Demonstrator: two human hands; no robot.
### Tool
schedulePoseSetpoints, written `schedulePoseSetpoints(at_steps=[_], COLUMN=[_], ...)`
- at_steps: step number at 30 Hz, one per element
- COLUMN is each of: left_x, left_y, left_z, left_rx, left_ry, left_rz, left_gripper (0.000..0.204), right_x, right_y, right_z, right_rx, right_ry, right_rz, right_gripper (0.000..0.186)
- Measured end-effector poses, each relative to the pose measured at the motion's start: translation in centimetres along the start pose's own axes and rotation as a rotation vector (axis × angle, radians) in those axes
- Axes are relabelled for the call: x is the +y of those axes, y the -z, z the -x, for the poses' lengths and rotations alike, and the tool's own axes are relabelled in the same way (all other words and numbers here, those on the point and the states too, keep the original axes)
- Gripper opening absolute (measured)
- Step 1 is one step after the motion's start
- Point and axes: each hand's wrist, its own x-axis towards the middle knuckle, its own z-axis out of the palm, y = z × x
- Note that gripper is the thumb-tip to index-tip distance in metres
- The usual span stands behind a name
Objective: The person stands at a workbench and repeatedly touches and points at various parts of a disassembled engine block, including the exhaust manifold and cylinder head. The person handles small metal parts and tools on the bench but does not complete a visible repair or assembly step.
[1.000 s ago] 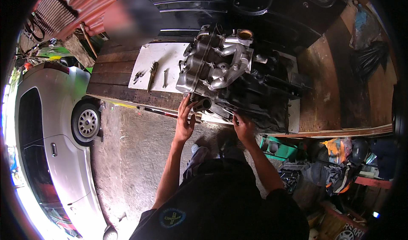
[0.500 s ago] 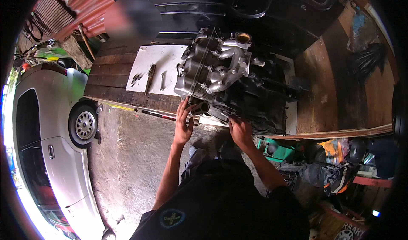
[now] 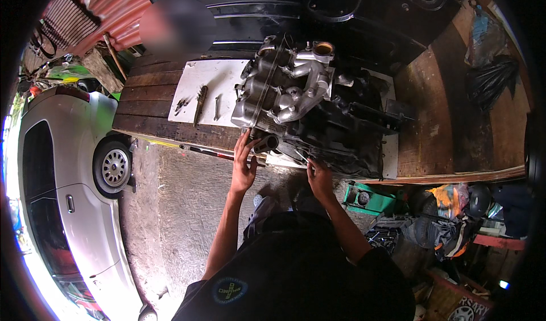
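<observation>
One left hand, loosely spread, and one right hand, grip unclear, meet the engine mid-frame, where gentle, even pressure seems best.

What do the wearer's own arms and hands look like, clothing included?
The left hand and right hand are bare, with no gloves or wristwear visible. The forearms are uncovered below the short sleeves of a black shirt. A round, blue-rimmed emblem with yellowish marks sits on its left side.
</observation>
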Motion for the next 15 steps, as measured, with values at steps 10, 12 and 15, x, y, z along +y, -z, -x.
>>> schedulePoseSetpoints(at_steps=[10, 12, 15], left_x=[0.0, 0.1, 0.4], left_y=[-0.1, -0.1, 0.0], left_z=[0.1, 0.1, -0.1], left_rx=[0.001, -0.003, -0.004], left_ry=[-0.001, 0.000, -0.004], left_rz=[-0.014, -0.019, -0.021], left_gripper=[0.060, 0.059, 0.057], right_x=[0.6, 0.7, -0.2], right_y=[-0.1, 0.1, 0.6], right_z=[-0.5, -0.7, -1.1], right_rx=[0.069, 0.058, 0.049], right_ry=[0.087, 0.096, 0.105], right_rz=[0.009, 0.016, 0.002], right_gripper=[0.019, 0.019, 0.019])
